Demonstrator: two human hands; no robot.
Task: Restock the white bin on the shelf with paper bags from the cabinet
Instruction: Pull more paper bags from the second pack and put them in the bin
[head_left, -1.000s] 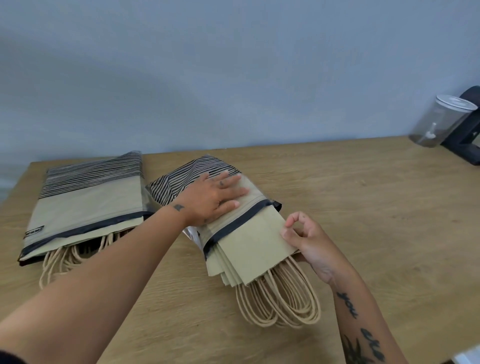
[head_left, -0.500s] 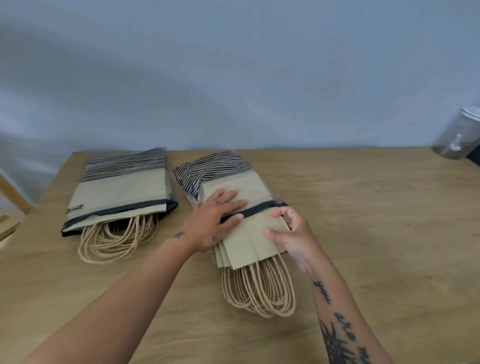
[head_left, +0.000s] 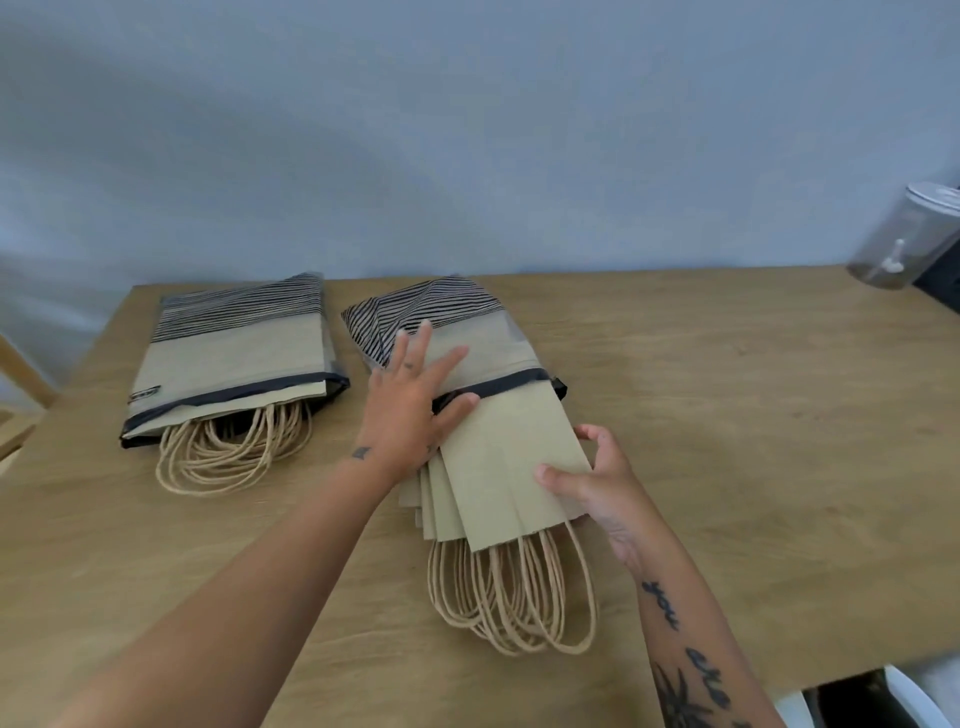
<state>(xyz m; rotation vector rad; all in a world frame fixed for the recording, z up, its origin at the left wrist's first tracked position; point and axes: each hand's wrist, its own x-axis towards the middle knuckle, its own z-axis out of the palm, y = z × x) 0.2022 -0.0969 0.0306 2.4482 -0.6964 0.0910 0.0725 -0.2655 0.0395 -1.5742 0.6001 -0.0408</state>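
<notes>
Two plastic-wrapped packs of kraft paper bags lie on a wooden table (head_left: 727, 415). The left pack (head_left: 234, 364) lies untouched, its twine handles spilling out toward me. From the right pack (head_left: 467, 353) a stack of paper bags (head_left: 504, 467) sticks halfway out of the wrapper, handles (head_left: 514, 597) toward me. My left hand (head_left: 410, 405) presses flat on the wrapper, fingers spread. My right hand (head_left: 592, 478) grips the stack's right edge, thumb on top. The white bin, shelf and cabinet are out of view.
A clear lidded container (head_left: 904, 234) and a dark object (head_left: 940, 280) stand at the table's far right. A grey-blue wall runs behind the table. A wooden chair part (head_left: 21, 395) shows at the left edge, and something white (head_left: 914, 696) lies below the table's near right corner.
The stack of bags has slid further out of the right wrapper toward me. My right hand moved down the stack's edge, and my left hand stayed pressing on the wrapper.
</notes>
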